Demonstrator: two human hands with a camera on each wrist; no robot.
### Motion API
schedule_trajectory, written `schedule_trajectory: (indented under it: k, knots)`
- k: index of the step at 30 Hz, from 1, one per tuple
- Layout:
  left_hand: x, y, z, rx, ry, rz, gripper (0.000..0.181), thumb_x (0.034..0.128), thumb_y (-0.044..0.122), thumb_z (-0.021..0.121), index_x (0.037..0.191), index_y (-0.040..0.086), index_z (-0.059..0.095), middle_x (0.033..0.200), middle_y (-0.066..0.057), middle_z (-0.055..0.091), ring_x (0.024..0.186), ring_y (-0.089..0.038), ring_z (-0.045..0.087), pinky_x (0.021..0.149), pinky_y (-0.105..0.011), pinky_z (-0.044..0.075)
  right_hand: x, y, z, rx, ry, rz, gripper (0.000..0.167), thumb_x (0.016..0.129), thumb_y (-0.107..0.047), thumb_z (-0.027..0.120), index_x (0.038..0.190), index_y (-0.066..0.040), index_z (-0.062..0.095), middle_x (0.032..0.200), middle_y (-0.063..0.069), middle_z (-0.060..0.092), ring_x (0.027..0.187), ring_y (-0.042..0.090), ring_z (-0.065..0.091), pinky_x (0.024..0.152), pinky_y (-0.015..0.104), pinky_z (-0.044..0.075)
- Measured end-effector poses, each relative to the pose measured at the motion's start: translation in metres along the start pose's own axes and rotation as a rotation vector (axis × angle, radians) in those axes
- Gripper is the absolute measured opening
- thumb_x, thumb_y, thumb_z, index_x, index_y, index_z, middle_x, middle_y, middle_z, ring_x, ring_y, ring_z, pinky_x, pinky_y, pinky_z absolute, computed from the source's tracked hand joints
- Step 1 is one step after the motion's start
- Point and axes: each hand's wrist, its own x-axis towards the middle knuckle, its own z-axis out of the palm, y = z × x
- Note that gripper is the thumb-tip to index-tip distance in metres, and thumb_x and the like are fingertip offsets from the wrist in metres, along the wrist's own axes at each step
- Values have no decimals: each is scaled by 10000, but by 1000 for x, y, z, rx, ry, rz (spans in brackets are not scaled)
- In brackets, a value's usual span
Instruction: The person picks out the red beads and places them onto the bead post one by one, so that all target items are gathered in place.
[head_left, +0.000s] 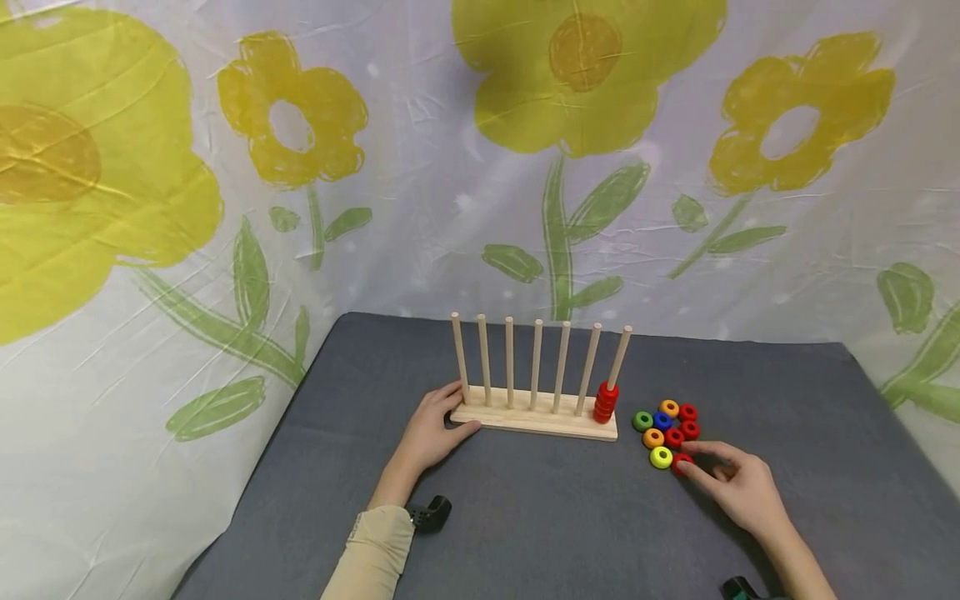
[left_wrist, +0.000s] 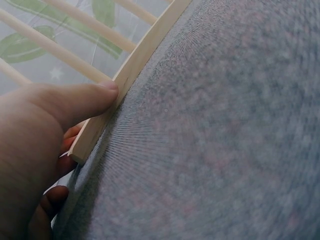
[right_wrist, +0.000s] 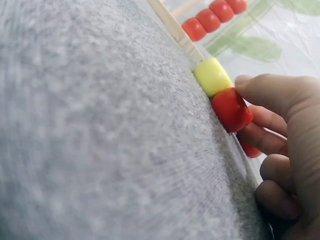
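Note:
A wooden stand (head_left: 532, 422) with several upright pegs stands on the table, and stacked red beads (head_left: 606, 403) sit on its rightmost peg. My left hand (head_left: 433, 431) grips the left end of the base, its thumb (left_wrist: 95, 102) along the front edge and its fingers partly hidden behind. To the right of the stand, my right hand (head_left: 738, 487) pinches a red bead (right_wrist: 231, 111) between thumb and fingers. That bead lies at the near end of a cluster, beside a yellow bead (head_left: 661, 457).
Orange (head_left: 653, 438), green (head_left: 642, 421), blue (head_left: 662, 421) and more red beads (head_left: 689, 430) lie close together on the dark grey tabletop (head_left: 540, 517). Behind the table hangs a cloth (head_left: 420, 233) printed with yellow flowers.

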Motion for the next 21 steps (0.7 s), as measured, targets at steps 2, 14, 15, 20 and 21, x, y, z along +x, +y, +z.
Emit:
schedule_trajectory:
  k: [2,14,15,20,21]
  knots:
    - [-1,0,0,0,0,1,691,960,334,815,1529,31,568,1630,-125,484,1474,-387,453,1171,-607,415,0,1,-1,-13,-14,-12,280,903,-258,879,1146,-139,807,528,-145,291,457,-8,214,385,260,278]
    - [0,3,-1,-6,5,-3,671,967,333,808,1521,30,580,1631,-118,484,1480,-382,446,1177,-601,409,2,5,-11,-44,-70,-6,314,876,-228,900,1155,-124,800,561,-110,285,491,8,216,435,267,280]
    - [0,3,-1,-7,4,-3,672,967,335,808,1522,33,579,1633,-115,483,1481,-381,445,1178,-600,409,2,5,-11,-45,-74,-2,320,875,-231,900,1159,-122,800,560,-107,285,491,8,216,437,266,280]
    - [-1,3,-1,-13,4,-9,669,963,328,813,1518,31,584,1630,-112,486,1481,-377,446,1179,-595,410,2,4,-13,-29,-118,12,340,884,-232,891,1184,-107,793,560,-107,287,488,9,214,444,262,282]
    - [-1,3,-1,-13,6,-10,669,962,326,814,1516,29,585,1629,-114,488,1479,-378,448,1177,-596,412,3,4,-13,-22,-127,7,340,884,-227,891,1186,-104,792,562,-107,286,489,8,214,445,265,281]
